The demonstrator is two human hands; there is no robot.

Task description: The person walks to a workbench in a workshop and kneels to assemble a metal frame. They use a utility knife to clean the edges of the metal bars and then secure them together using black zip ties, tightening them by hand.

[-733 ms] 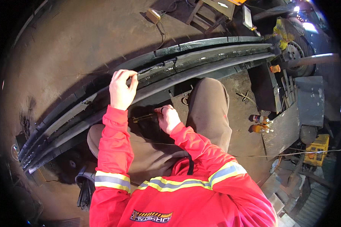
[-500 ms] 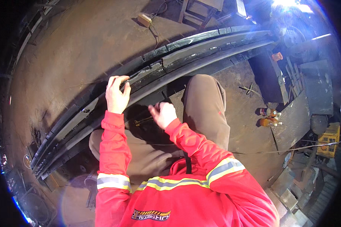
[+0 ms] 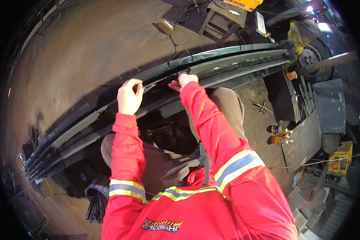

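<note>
A long, curved, dark beam [image 3: 236, 70] with raised lengthwise edges lies across in front of me, over my legs. My left hand [image 3: 129, 98] is at its far edge, left of the middle, with curled fingers and thumb nearly meeting; what they hold, if anything, is hidden. To the right, my right hand [image 3: 185, 81] is closed over the beam's channel. A small black thing [image 3: 183, 73] shows at its fingers, too dark to name. Between the hands a thin pale sliver shows along the channel.
Two bottles [image 3: 279, 139] lie on the floor at the right, near a yellow crate [image 3: 340, 159]. A small orange item [image 3: 291, 75] sits by the beam's right end. Beyond stand a wooden stool [image 3: 224, 22] and a corded block [image 3: 165, 27]. A bucket of dark rods [image 3: 97, 200] is lower left.
My right hand has moved up and away from my lap to the beam, beside my left hand. The left fingers have curled closer together. The bright glare at upper right has faded.
</note>
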